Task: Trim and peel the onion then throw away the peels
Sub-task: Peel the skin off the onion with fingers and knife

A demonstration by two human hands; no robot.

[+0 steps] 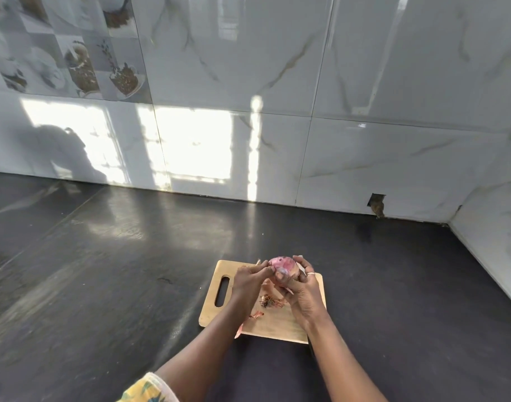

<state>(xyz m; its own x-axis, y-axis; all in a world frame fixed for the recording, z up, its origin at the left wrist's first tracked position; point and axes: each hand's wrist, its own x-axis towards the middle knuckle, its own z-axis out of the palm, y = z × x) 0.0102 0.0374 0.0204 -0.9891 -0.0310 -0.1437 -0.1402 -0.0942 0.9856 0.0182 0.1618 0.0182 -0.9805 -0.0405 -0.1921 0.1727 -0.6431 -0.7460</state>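
Pink-purple, round, partly skinned onion (281,266) is held above the far edge of the pale wooden cutting board with a slot handle (222,291), which lies on the dark stone worktop (103,271). Right hand (302,291) is closed around the onion from below and the side. Left hand (249,281) pinches at the skin on the onion's left face. Dry brown-orange peel scraps (271,301) lie on the board below the hands. Step in hand, judged: peeling. Next move likely calls for stripping the remaining skin, then gathering the scraps; no bin is in view.
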